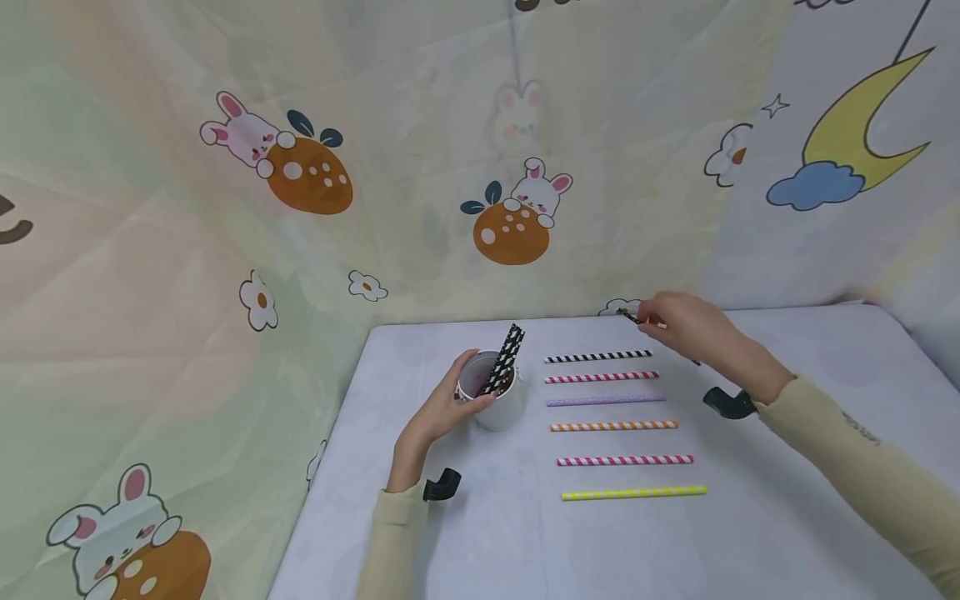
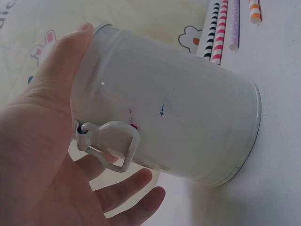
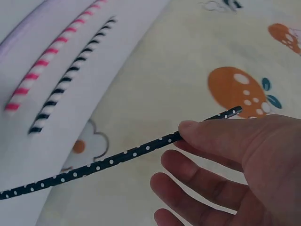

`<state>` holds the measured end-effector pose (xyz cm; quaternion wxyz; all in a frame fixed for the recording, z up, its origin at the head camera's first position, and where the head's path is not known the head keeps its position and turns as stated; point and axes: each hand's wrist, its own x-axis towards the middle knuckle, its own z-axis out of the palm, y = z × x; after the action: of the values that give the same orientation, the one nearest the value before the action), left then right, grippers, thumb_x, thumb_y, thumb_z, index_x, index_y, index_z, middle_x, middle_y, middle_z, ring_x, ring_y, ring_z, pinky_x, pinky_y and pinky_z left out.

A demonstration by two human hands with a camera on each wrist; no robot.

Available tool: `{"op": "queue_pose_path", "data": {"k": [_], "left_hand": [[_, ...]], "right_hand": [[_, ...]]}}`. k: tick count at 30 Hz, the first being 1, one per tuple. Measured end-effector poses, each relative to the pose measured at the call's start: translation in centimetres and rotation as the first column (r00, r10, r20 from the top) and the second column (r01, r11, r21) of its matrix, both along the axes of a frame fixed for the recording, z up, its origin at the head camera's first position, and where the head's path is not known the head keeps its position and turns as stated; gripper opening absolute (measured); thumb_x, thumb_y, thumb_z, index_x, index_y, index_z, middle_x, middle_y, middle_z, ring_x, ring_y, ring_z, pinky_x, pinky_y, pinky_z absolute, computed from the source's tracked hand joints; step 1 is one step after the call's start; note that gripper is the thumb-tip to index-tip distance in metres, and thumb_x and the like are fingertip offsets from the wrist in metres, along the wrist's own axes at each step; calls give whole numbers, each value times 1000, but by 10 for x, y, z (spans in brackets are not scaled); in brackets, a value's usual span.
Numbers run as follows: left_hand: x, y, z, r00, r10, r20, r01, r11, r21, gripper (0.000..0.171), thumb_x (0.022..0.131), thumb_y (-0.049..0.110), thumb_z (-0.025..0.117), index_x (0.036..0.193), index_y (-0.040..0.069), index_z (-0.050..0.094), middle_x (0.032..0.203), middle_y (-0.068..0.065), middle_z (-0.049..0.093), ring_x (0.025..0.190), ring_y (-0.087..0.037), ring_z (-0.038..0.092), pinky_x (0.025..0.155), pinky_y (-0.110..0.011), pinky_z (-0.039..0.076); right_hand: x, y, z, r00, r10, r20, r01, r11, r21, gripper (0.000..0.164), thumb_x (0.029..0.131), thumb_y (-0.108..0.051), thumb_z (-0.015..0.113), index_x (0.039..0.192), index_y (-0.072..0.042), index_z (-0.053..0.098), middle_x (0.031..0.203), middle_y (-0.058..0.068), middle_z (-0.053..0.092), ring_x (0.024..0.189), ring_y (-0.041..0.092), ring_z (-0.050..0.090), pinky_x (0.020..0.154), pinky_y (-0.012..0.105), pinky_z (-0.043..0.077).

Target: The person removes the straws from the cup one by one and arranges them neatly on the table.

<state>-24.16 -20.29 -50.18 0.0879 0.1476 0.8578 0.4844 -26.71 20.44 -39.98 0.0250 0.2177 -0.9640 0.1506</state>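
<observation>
My left hand [image 1: 435, 410] grips a small white metal bucket [image 1: 501, 417] near its rim, thumb on one side and fingers around the other. A wire handle loop [image 2: 134, 146] hangs from the bucket's side in the left wrist view. Black paper straws with white patterns [image 1: 504, 358] lean out of the bucket's mouth. At the far side of the table my right hand [image 1: 693, 327] pinches a black paper straw with white dots [image 3: 113, 161] between thumb and index finger. The straw is held near one end, and its longer part reaches left in the right wrist view.
Paper straws lie in a column of rows: black-striped [image 1: 598, 357], red-striped [image 1: 602, 377], purple dotted [image 1: 606, 401], orange-striped [image 1: 613, 427], pink-striped [image 1: 626, 460] and yellow [image 1: 634, 495]. They rest on a white table [image 1: 510, 542]. A printed cloth [image 1: 405, 167] hangs behind it.
</observation>
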Motion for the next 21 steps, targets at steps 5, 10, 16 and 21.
{"op": "queue_pose_path", "data": {"k": [5, 10, 16, 21], "left_hand": [[0, 0, 1, 1000, -6, 1, 6, 1000, 9, 86, 87, 39, 78, 156, 33, 28, 151, -7, 47, 137, -28, 45, 112, -57, 34], [-2, 0, -4, 1000, 1, -6, -1, 1000, -1, 88, 86, 43, 78, 157, 33, 27, 150, -3, 46, 137, -26, 45, 113, -57, 34], [-2, -1, -5, 1000, 4, -3, -4, 1000, 0, 86, 86, 41, 78, 156, 36, 27, 151, -2, 46, 137, -25, 45, 113, -56, 34], [-2, -1, -5, 1000, 1, -1, -1, 1000, 13, 86, 87, 39, 78, 156, 35, 28, 150, -3, 47, 137, -26, 46, 112, -56, 34]], "right_hand": [[-2, 12, -21, 995, 33, -98, -19, 989, 147, 6, 89, -9, 74, 94, -8, 72, 83, 6, 64, 72, 22, 61, 61, 39, 51], [-10, 23, -44, 986, 50, -160, -4, 962, 274, 5, 87, -8, 76, 90, -7, 73, 78, 8, 64, 70, 25, 60, 63, 43, 52], [-17, 41, -71, 975, 58, -215, 28, 925, 378, 5, 86, -5, 75, 89, -6, 71, 79, 12, 64, 71, 30, 61, 63, 45, 52], [-21, 54, -86, 978, 58, -199, 29, 911, 411, 6, 86, -4, 73, 91, -6, 71, 82, 14, 65, 72, 32, 62, 63, 47, 53]]}}
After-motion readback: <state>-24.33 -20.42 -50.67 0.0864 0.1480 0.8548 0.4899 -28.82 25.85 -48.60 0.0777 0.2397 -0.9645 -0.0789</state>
